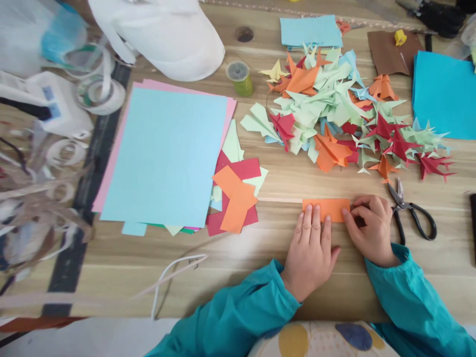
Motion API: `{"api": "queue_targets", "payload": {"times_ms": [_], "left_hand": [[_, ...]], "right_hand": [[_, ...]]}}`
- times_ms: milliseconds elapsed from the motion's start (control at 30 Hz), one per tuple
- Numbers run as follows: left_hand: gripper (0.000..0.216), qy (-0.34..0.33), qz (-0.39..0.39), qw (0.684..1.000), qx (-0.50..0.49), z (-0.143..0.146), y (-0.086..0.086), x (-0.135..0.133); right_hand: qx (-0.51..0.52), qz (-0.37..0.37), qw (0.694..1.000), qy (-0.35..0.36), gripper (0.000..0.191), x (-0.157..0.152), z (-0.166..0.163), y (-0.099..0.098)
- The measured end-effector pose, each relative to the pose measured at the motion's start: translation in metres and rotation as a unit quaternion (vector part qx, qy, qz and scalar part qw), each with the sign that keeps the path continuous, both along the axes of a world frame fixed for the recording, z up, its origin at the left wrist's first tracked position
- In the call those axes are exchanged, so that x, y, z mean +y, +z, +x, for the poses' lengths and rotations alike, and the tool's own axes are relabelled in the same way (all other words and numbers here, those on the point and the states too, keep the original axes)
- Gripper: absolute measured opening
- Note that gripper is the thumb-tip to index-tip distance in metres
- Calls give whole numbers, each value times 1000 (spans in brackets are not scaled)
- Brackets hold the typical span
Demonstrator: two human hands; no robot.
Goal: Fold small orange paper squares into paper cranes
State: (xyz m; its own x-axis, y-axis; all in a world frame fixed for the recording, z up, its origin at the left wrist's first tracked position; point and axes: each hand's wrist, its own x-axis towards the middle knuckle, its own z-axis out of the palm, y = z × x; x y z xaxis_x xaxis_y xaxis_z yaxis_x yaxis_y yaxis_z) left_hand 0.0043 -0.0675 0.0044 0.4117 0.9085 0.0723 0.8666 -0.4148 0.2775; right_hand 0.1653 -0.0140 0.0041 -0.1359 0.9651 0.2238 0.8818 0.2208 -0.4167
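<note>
Flat on wood-grained desk [267, 253]: smooth orange paper rectangle [335, 208], long axis left-to-right. Partly beneath flat, slightly spread left hand [311, 253]; touched at right end by curled right hand [375, 229]; cannot tell whether pinching.

No legible txt, nos. or brands. White boxy item [72, 109], L of lt-blue sheet [163, 158], has blue marks [54, 110], too blurry to read.

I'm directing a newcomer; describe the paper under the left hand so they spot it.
On the wooden table, find the heap of folded shapes. Nearer the wearer, the left hand and right hand touch an orange rectangle; unlike the orange pieces farther left, it lies apart from other paper.
</note>
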Motion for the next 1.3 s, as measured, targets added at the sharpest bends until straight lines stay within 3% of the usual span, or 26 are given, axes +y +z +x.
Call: {"api": "queue_targets", "payload": {"times_ms": [600,1300], "left_hand": [[64,2,-10,1000,-12,-1,-1,-1],[61,5,5,1000,-15,0,1,2]], "right_hand": [[-39,-19,999,-3,24,-1,0,0],[0,-16,1000,-15,22,-1,-5,3]]}}
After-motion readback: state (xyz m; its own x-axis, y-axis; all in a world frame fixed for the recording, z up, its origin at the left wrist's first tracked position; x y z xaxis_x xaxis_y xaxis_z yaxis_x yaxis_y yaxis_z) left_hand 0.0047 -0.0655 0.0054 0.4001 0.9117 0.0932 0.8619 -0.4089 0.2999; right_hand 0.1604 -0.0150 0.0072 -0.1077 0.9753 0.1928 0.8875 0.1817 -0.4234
